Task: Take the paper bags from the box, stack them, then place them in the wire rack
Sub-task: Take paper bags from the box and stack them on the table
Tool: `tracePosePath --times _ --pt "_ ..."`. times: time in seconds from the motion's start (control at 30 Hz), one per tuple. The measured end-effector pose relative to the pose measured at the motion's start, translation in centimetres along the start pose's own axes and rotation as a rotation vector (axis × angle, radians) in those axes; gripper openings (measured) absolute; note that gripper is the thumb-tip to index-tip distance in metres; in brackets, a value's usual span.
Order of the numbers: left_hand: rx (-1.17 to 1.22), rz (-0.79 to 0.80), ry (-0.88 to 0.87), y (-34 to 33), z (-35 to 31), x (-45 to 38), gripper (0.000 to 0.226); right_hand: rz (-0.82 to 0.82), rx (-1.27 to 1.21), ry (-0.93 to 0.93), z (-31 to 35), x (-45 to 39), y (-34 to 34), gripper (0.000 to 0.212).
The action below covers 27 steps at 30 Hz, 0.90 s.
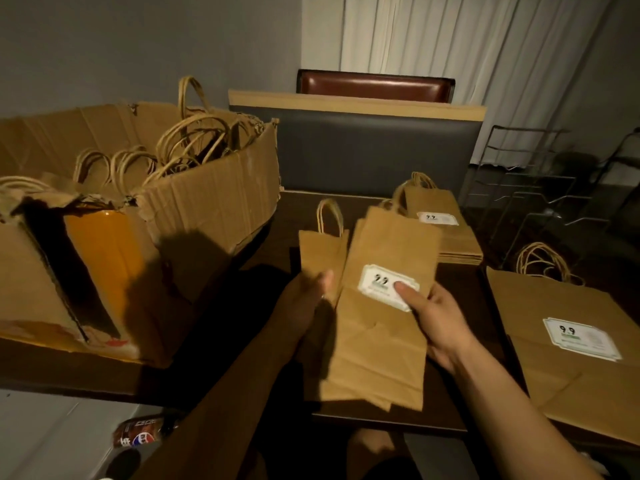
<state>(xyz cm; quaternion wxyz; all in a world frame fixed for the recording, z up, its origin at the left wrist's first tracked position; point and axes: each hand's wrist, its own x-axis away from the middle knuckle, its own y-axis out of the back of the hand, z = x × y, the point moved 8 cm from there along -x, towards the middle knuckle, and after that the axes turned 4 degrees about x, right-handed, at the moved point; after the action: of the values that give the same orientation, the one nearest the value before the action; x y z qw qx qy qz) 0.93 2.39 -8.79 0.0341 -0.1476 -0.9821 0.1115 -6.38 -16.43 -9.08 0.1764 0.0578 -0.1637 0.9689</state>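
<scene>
Dim warm light, deep shadows, soft blur, wide-angle bending at edges.

Soda bottle on floor; chair behind table.

Bare tabletop left open at 12 o'clock; flanked by box, stacked bags.

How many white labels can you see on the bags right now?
3: one on the held bag under the right hand's thumb, one on the far stack, one on the large bag at right. Others may be hidden.
</scene>
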Motion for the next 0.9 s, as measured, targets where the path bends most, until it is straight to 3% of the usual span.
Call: tracePosePath --times 0.1,0.2,0.27,0.33,0.43,0.53,0.7,0.9 --pt "-0.196 0.11 -0.015 -0.9 -1.0 0.2 0.018 0.071 0.266 0.08 1.1 0.3 -2.3 0.04" --pt "-0.189 0.193 -0.189 -2.0 -4.5 0.6 0.038 0.045 0.494 0.31 4.9 0.9 -3.5 0.057" --pt "-0.172 0.164 -0.312 -2.4 -7.2 1.4 0.043 0.029 0.516 0.453 7.5 1.9 -4.1 0.063" --pt "-0.186 0.093 -0.375 -2.2 -7.6 1.7 0.038 -0.007 0.448 0.519 7.8 2.8 -3.7 0.051" --pt "-0.214 0.043 -0.279 -1.8 -4.3 2.4 0.035 -0.046 0.398 0.494 4.0 3.6 -3.2 0.032" --pt "-0.181 0.023 -0.202 -1.7 -1.8 2.9 0.062 -0.029 0.38 0.47 2.2 3.9 -3.2 0.028" --pt "-0.208 -0.002 -0.158 -1.5 -1.1 2.4 0.086 -0.029 0.443 0.463 2.7 3.2 -3.3 0.026" --pt "-0.329 0.12 -0.091 -2.2 -0.2 1.6 0.08 -0.046 0.481 0.416 2.1 2.8 -1.8 0.027"
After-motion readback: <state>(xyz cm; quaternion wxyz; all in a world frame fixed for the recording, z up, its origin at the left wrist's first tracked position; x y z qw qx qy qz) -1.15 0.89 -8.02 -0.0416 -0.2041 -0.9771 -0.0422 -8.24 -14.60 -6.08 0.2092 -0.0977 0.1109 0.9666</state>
